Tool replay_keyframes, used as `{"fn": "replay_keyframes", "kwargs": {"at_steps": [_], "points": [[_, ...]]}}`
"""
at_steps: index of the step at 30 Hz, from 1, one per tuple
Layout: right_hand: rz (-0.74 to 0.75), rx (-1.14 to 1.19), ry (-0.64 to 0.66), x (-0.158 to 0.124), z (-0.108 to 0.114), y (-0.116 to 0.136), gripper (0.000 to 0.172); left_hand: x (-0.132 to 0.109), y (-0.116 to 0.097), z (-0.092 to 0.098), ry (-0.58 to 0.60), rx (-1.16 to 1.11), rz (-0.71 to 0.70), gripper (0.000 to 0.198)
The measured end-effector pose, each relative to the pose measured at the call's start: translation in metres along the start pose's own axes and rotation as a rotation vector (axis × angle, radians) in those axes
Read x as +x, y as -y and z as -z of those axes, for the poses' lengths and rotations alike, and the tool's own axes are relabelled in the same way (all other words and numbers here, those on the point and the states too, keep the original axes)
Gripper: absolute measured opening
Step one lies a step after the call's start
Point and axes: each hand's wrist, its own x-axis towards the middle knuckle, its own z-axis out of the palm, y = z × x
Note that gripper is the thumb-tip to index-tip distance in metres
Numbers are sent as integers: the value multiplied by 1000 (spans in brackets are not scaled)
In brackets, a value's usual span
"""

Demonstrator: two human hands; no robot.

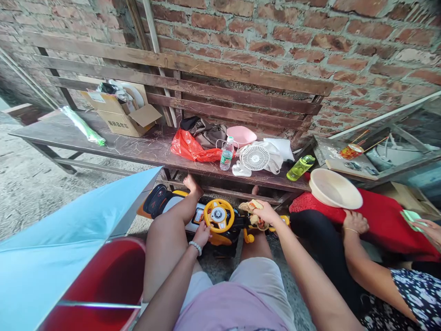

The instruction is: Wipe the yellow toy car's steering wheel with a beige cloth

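Note:
My left hand [202, 234], with a beaded bracelet on its wrist, closes on the lower left rim of a yellow toy steering wheel [207, 222]. The wheel belongs to a yellow, black and white ride-on toy car [186, 224] between my legs. To the right of the wheel, my right hand [267, 213] is closed around a lumpy tan item with red patches [254, 206]. Its kind is unclear, and my fingers hide part of it.
A wooden bench [151, 154] bears a cardboard box [119, 117], red bag [193, 149], water bottle [227, 155], white fan [254, 157] and green bottle [300, 168]. A blue umbrella [79, 216] and red tub [110, 271] stand left. At right, another person's hand [356, 222] touches a cream basin [334, 188].

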Motion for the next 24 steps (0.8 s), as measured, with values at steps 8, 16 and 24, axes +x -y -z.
{"fn": "replay_keyframes", "kwargs": {"at_steps": [8,16,24], "points": [[174,-640,-119,-36,-84,49,43,9,11,2,26,-15,-22,36],[105,-855,111,-41,-158,41,43,19,21,3,43,-17,-6,37],[172,-1112,267,-63,-142,51,39,23,25,4,55,-34,-3,23]]}}
